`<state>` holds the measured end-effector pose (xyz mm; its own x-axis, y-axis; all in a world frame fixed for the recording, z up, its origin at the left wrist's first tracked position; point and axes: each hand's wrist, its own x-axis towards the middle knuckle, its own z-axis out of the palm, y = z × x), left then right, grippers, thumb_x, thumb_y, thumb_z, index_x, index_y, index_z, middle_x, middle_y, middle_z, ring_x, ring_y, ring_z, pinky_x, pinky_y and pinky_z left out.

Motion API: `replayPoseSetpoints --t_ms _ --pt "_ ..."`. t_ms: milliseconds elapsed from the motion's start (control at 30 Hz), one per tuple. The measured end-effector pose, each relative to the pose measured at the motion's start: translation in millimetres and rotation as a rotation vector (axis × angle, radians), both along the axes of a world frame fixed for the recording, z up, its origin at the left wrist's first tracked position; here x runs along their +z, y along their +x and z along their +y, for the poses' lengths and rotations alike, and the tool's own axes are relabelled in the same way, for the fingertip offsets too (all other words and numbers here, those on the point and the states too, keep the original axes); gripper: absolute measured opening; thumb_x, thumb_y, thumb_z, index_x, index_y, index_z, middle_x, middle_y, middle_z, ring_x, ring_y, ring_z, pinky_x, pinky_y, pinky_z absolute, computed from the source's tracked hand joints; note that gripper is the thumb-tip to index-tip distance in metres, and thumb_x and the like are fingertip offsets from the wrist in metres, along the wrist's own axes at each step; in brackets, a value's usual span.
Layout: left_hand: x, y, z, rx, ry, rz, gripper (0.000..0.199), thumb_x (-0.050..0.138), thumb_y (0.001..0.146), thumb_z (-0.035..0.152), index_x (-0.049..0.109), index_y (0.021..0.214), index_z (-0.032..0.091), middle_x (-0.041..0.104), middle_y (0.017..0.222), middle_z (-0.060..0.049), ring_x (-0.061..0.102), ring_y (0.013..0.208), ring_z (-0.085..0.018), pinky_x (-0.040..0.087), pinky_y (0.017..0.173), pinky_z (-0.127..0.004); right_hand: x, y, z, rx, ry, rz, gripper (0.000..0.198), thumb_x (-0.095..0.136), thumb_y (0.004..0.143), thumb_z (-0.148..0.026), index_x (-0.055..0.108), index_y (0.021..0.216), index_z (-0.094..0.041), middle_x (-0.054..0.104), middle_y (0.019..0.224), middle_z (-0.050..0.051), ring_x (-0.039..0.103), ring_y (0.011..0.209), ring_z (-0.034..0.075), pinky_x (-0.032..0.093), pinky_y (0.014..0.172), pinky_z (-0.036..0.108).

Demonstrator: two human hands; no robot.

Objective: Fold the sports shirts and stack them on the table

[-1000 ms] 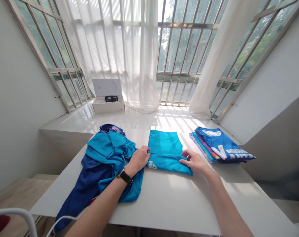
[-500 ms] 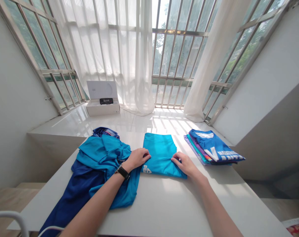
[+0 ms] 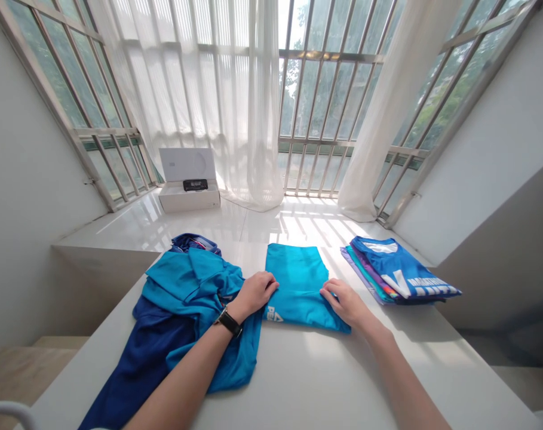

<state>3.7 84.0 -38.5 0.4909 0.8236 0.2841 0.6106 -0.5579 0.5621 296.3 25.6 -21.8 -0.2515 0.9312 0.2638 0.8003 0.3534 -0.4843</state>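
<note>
A turquoise T-shirt, folded into a rough rectangle with a small white logo at its lower left, lies flat on the white table. My left hand, with a black watch on the wrist, has its fingers bent and pinched at the shirt's left edge. At the opposite edge, my right hand grips the cloth between thumb and fingers. Beneath and beside my left forearm is a loose heap of clothes: a crumpled teal shirt over a dark blue garment.
On the right stands a stack of folded shirts, a blue printed shirt on top. An open white box holding a black device sits on the window ledge. White curtains hang before the barred windows. The table reaches toward me.
The view has shifted slightly, so things on the table appear a little lower and farther right. Both hands stay at the turquoise T-shirt's sides; the right fingers look closer together.
</note>
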Motion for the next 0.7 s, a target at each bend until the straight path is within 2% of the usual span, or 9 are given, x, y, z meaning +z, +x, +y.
replayPoseSetpoints --t_ms 133,200,300,433,700 --pt "6.5 7 -6 -0.063 0.033 -0.156 0.023 0.048 0.102 0.032 0.068 0.103 0.021 0.070 0.105 -0.007 0.063 0.099 -0.021 0.049 0.089 -0.031 -1 -13 -3 0.073 0.015 0.017 0.027 0.051 0.099 -0.045 0.069 0.103 -0.026 0.071 0.104 0.008 0.064 0.100 0.025 0.051 0.091 0.039" --pt "8.3 10 -8 -0.131 0.031 -0.154 0.023 0.051 0.102 0.032 0.070 0.105 0.021 0.071 0.107 -0.007 0.062 0.101 -0.021 0.049 0.092 -0.033 -3 -20 -3 0.114 0.014 0.005 0.028 0.052 0.098 -0.047 0.069 0.106 -0.026 0.071 0.103 0.007 0.064 0.098 0.025 0.051 0.090 0.038" --pt "7.7 14 -9 -0.209 0.034 -0.088 0.021 0.057 0.100 0.034 0.074 0.098 0.022 0.074 0.099 -0.005 0.063 0.096 -0.022 0.048 0.091 -0.034 -7 -26 -3 0.123 0.001 -0.017 0.032 0.049 0.099 -0.049 0.070 0.101 -0.025 0.070 0.097 0.007 0.063 0.094 0.024 0.051 0.086 0.038" --pt "6.9 15 -10 -0.213 0.040 -0.057 0.018 0.066 0.095 0.037 0.075 0.090 0.021 0.074 0.092 -0.005 0.062 0.092 -0.021 0.047 0.087 -0.034 -10 -25 -1 0.095 -0.036 0.005 0.037 0.046 0.100 -0.052 0.071 0.095 -0.025 0.069 0.091 0.007 0.064 0.088 0.023 0.051 0.080 0.036" --pt "8.3 14 -12 -0.254 0.045 -0.071 0.012 0.066 0.095 0.032 0.072 0.095 0.022 0.073 0.093 -0.004 0.060 0.093 -0.021 0.045 0.087 -0.033 -11 -26 -2 0.089 -0.049 0.013 0.040 0.040 0.102 -0.053 0.066 0.091 -0.024 0.069 0.089 0.006 0.064 0.084 0.022 0.049 0.078 0.033"
